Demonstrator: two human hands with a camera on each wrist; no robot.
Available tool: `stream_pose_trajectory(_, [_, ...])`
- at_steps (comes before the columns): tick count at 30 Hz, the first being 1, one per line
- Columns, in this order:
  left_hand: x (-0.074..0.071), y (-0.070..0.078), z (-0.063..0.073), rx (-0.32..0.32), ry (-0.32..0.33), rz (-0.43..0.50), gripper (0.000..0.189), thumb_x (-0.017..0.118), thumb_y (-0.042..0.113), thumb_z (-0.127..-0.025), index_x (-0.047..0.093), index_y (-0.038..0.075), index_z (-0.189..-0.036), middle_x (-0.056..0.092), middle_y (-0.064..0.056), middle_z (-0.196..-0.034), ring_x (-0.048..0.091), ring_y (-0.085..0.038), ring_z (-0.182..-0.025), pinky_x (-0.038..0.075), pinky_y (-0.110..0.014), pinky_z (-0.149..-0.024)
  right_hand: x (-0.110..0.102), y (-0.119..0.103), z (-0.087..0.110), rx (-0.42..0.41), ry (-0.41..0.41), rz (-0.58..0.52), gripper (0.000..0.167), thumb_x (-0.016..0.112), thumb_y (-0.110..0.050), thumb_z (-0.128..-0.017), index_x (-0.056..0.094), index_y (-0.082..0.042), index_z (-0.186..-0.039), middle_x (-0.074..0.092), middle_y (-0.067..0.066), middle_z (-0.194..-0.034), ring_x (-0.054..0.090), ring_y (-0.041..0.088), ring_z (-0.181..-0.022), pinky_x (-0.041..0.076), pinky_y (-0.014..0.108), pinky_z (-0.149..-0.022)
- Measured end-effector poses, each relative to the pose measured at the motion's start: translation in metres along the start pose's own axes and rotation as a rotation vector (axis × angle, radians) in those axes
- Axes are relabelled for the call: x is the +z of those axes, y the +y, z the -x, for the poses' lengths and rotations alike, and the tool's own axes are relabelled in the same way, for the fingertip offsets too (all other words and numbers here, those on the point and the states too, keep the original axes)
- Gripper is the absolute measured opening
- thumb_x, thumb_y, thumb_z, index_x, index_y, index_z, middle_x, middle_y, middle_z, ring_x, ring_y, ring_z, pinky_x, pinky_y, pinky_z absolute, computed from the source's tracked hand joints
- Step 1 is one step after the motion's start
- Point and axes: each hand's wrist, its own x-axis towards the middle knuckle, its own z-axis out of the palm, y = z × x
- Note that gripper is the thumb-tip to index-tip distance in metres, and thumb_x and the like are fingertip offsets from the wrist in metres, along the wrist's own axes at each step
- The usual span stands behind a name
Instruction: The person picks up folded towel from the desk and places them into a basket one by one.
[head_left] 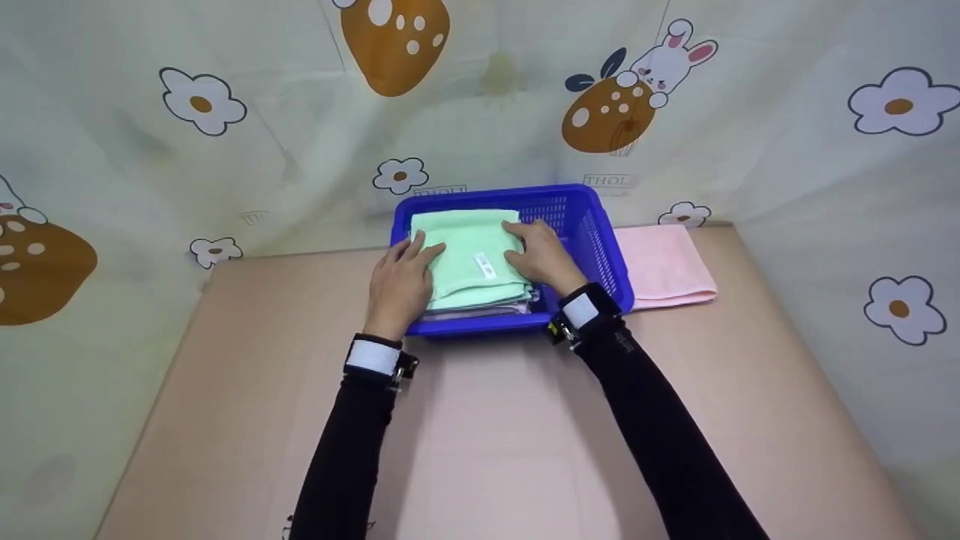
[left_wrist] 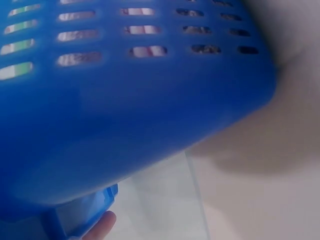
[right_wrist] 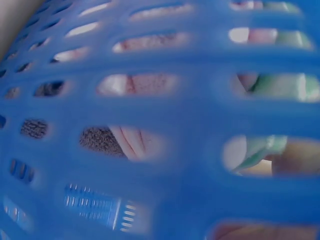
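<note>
A folded mint-green towel (head_left: 469,240) with a small white tag lies on top of a stack in the blue plastic basket (head_left: 480,325). Edges of greyish and pinkish cloths (head_left: 487,310) show beneath it. My left hand (head_left: 399,289) reaches over the basket's left rim, fingers extended along the towel's left side. From the right, my right hand (head_left: 546,255) rests its thumb and forefinger on the towel's right edge; its other fingers are partly hidden. Through the basket's slots (right_wrist: 145,85) the right wrist view shows the layered cloths.
A folded pink towel (head_left: 667,266) lies on the tan tabletop (head_left: 495,435), right beside the basket. Behind the table hangs a patterned curtain (head_left: 495,135), close to the basket's back. Both forearms wear black sleeves and wrist straps.
</note>
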Motion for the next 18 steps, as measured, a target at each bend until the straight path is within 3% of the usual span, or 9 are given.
stream_pose_trajectory(5, [0.0003,-0.0005,-0.0008,0.013,0.007,0.006,0.047,0.039,0.018,-0.107,0.057,0.022,-0.149,0.037,-0.01,-0.166,0.037,-0.036,-0.152,0.026,-0.05,-0.127,0.0,0.0013,0.0004,-0.012,-0.022,0.015,0.056,0.059,-0.013,-0.099,0.047,-0.007,-0.154,0.054,0.021,-0.152,0.03,0.047,-0.152,0.026,0.052,-0.127])
stream_pose_trajectory(13, [-0.0019,-0.0005,-0.0015,-0.011,-0.062,0.05,0.057,0.041,0.055,-0.106,0.047,0.027,-0.156,0.025,-0.005,-0.171,0.024,-0.031,-0.158,0.022,-0.054,-0.127,0.0,0.0001,0.0012,-0.012,-0.01,0.029,0.057,0.059,-0.014,-0.101,0.044,-0.009,-0.156,0.048,0.019,-0.157,0.027,0.046,-0.154,0.026,0.052,-0.127])
stream_pose_trajectory(18, [0.0002,-0.0021,0.0008,-0.019,-0.065,0.069,0.061,0.045,0.059,-0.104,0.046,0.027,-0.157,0.024,-0.004,-0.172,0.023,-0.03,-0.159,0.025,-0.057,-0.125,-0.0006,0.001,0.0058,-0.018,-0.004,0.009,0.058,0.059,-0.018,-0.103,0.042,-0.014,-0.158,0.044,0.016,-0.161,0.025,0.045,-0.155,0.024,0.054,-0.127])
